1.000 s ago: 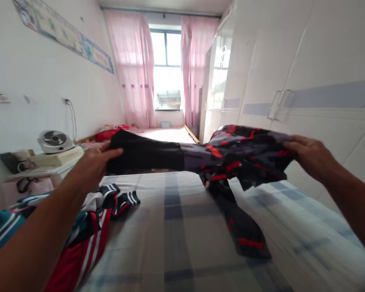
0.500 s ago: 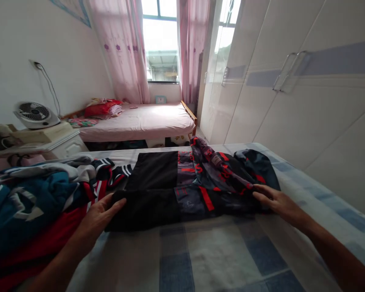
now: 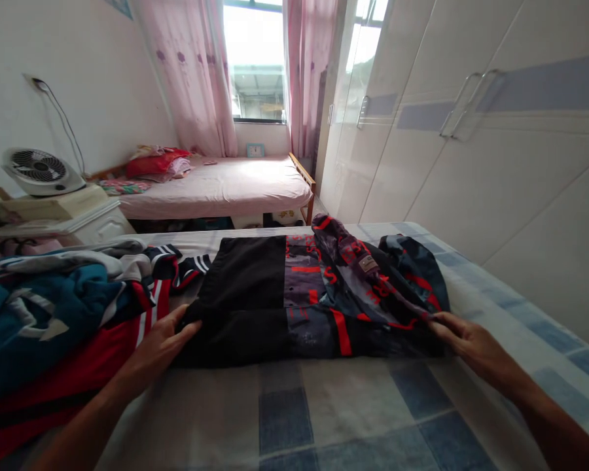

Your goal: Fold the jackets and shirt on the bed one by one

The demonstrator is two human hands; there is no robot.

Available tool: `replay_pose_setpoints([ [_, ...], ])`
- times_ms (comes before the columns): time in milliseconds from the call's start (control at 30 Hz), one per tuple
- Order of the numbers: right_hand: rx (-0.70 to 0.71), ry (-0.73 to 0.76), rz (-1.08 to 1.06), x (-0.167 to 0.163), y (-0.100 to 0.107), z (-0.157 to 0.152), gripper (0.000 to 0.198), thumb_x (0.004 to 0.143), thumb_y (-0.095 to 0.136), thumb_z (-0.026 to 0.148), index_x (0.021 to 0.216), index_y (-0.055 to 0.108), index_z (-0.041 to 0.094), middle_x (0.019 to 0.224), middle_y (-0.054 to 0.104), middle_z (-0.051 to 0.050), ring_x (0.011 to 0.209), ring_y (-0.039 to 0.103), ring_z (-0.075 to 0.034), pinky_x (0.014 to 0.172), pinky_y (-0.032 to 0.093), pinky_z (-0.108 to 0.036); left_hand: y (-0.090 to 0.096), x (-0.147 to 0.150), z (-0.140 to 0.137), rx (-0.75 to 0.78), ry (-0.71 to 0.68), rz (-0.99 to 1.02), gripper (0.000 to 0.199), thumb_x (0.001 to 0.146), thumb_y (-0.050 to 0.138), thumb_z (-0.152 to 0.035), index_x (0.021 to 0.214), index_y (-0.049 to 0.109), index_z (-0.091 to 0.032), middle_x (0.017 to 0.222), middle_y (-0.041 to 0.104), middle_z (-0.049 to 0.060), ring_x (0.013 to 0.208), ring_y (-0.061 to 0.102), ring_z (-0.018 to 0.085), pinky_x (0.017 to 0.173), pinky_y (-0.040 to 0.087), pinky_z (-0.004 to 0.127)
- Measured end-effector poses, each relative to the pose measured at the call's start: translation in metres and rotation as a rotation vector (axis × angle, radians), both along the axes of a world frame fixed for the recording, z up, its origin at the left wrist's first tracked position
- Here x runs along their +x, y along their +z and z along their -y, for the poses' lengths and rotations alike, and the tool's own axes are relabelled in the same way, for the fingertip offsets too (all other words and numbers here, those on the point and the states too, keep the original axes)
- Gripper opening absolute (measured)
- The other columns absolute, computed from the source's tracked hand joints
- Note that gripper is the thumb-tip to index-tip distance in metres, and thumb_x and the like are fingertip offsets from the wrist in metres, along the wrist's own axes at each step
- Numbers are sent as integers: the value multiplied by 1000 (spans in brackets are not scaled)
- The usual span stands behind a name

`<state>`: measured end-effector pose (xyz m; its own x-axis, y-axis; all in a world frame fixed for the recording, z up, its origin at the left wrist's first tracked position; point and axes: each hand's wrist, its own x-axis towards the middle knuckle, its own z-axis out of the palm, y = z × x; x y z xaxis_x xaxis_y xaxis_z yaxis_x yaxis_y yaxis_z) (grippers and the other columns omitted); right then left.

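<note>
A black jacket (image 3: 245,275) with a dark grey, red-lettered print lies folded across the bed, long side toward me. At its left end my left hand (image 3: 174,330) pinches the black edge between thumb and fingers. My right hand (image 3: 459,333) grips the printed near edge at the other end. One printed part with a small label is bunched up on top, and a dark sleeve-like piece bulges at the far right. Beside my left hand lies a heap of clothes: a teal garment (image 3: 69,320) on a red one (image 3: 103,366) with white stripes.
The bed's blue-and-white checked sheet (image 3: 358,418) spreads under everything. Behind it stand a second bed (image 3: 235,186) with pink bedding and a small fan (image 3: 44,170) on a cabinet. White wardrobes (image 3: 471,190) line the right side.
My right hand has moved slightly right and nearer to me, drawing the jacket's near edge straighter. My left hand keeps its hold. The view has tilted down a little.
</note>
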<state>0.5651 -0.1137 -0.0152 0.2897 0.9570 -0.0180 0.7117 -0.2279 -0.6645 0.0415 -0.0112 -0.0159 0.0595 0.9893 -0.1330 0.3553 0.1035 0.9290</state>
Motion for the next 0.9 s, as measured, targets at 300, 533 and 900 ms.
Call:
replay_pose_setpoints([
  [300, 41, -89, 324, -10, -5, 3, 42, 74, 46, 45, 103, 62, 19, 98, 68, -11, 88, 64, -32, 80, 49, -45, -12, -3, -4, 378, 233, -624, 39, 74, 61, -38, 110, 61, -23, 112, 65, 12, 107, 58, 35, 96, 42, 44],
  [533, 545, 206, 474, -83, 33, -15, 33, 89, 42, 34, 118, 54, 24, 130, 54, -8, 125, 46, -26, 106, 34, -44, 2, 39, -1, 755, -315, -717, 36, 86, 50, -34, 120, 61, -30, 139, 51, 3, 133, 38, 26, 113, 26, 41],
  [900, 356, 257, 366, -58, -45, -59, 30, 92, 38, 29, 108, 63, 23, 118, 63, -5, 117, 54, -21, 97, 42, -39, -67, 16, -30, 652, -345, -903, 50, 90, 39, -46, 135, 47, -29, 146, 41, 3, 136, 34, 24, 112, 29, 47],
])
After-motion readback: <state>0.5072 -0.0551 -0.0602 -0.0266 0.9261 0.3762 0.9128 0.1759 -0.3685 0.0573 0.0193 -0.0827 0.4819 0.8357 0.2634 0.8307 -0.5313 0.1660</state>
